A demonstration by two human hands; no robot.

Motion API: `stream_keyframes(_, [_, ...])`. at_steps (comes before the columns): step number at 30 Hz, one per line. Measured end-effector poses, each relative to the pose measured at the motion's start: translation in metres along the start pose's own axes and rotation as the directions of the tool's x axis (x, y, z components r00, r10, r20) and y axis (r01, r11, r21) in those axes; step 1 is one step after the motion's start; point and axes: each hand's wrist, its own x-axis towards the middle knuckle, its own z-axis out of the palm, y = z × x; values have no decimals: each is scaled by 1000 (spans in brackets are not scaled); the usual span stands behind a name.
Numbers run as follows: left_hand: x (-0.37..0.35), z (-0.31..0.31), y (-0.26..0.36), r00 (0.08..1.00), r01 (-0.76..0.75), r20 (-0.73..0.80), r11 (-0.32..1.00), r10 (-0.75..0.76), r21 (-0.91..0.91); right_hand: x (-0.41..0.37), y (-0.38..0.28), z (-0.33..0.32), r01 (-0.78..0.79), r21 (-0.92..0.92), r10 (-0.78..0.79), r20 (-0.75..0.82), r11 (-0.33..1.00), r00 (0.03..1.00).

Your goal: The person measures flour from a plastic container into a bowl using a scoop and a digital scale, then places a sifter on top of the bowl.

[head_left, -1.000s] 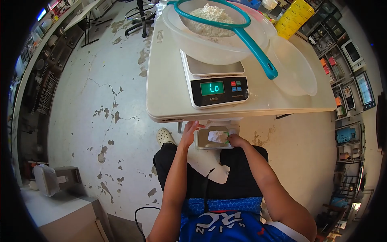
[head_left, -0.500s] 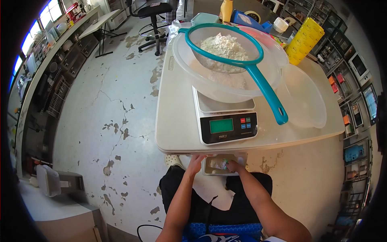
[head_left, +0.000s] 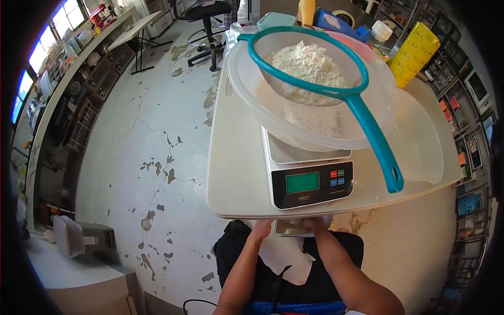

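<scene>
Both my hands are low, at the table's front edge. The fingers of my left hand (head_left: 262, 227) are hidden under that edge, beside a shallow tray (head_left: 288, 229) below the tabletop. My right hand (head_left: 313, 224) reaches into or over this tray, and its fingers are hidden too. Above them on the table, a green-screened kitchen scale (head_left: 312, 184) carries a large translucent bowl (head_left: 310, 137). A teal-rimmed strainer (head_left: 375, 137) rests across the bowl, its handle sticking out to the front right. White flour (head_left: 307, 64) is heaped in its mesh, and more powder lies in the bowl.
Right of the scale lies a translucent round container or lid (head_left: 420, 139) on the table (head_left: 239, 178). A yellow patterned roll (head_left: 415, 55), a yellow bottle (head_left: 306, 11) and a blue box (head_left: 336, 23) stand behind the bowl. A wheeled stool (head_left: 207, 37) stands at the back left.
My view has shifted, so the table and bowl appear larger and lower. The table edge now covers more of the tray and of my fingers. Strainer and bowl stay in place.
</scene>
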Motion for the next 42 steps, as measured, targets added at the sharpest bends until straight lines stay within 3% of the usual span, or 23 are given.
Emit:
stream_keyframes(2, [0, 0, -1, 997, 62, 44, 998, -61, -23, -3, 5, 13, 29, -47, -32, -52, 998, 998])
stream_keyframes(4, [-3, 3, -1, 989, 125, 89, 991, -121, -44, -9, -3, 4, -205, -214, 192, -79, 955, 978])
stream_keyframes(6, [-4, 11, -11, 992, 121, -3, 975, -124, -185, -18, -5, -6, -199, -263, 178, -103, 944, 979])
stream_keyframes(9, [-5, 25, -27, 988, 47, -126, 945, -92, -323, -20, -11, -1, -189, -208, 171, -98, 960, 980])
stream_keyframes(10, [-4, 24, -27, 988, 46, -125, 945, -91, -325, -20, -12, -1, -184, -191, 168, -97, 964, 981])
stream_keyframes(12, [-2, 21, -23, 994, 78, -31, 866, -108, -494, -20, -13, 3, -171, -160, 158, -92, 972, 983])
stream_keyframes(19, [-11, 30, -31, 988, 100, -52, 853, -147, -512, -16, -17, 23, -115, -37, 112, -75, 993, 991])
stream_keyframes(22, [-14, 26, -26, 984, 137, -52, 911, -170, -390, -12, -18, 30, -90, 16, 91, -74, 996, 993])
stream_keyframes(26, [-6, 23, -17, 988, 30, -121, 889, -96, -457, 2, -16, 31, -52, 83, 60, -95, 995, 994])
stream_keyframes(29, [-8, 21, -16, 982, 103, -72, 817, -174, -567, -3, -13, 39, -34, 137, 48, -101, 990, 994])
stream_keyframes(31, [-3, 30, -29, 967, 9, -224, 891, -124, -454, -10, -12, 34, -25, 172, 47, -123, 985, 991])
stream_keyframes(32, [-1, 47, -59, 968, -10, -229, 890, -107, -457, -11, -14, 24, -14, 185, 41, -144, 983, 989])
stream_keyframes(33, [-1, 64, -94, 981, -36, -193, 987, 5, -155, -7, -6, 23, 1, 198, 32, -165, 980, 986])
stream_keyframes(34, [-5, 80, -125, 987, -76, -129, 984, 97, 162, 1, -7, 25, 16, 209, 23, -185, 978, 982])
stream_keyframes(35, [6, 16, -22, 991, -38, -134, 958, 0, -283, -17, -22, -2, -28, 205, 50, -100, 978, 994])
stream_keyframes(36, [19, 5, -14, 990, -55, -140, 957, 15, -284, -43, -45, -36, -73, 198, 77, -13, 977, 997])
stream_keyframes(38, [24, -1, -5, 994, 76, 106, 682, 2, -727, -59, -39, -39, 14, 217, 12, -116, 976, 993])
stream_keyframes(40, [24, 1, 11, 993, 114, 116, 625, -38, -773, -79, -39, -53, 109, 228, -59, -217, 967, 974])
stream_keyframes(42, [20, -5, 30, 996, 85, 36, 708, -84, -701, -99, -39, -60, 26, 225, 11, -162, 974, 987])
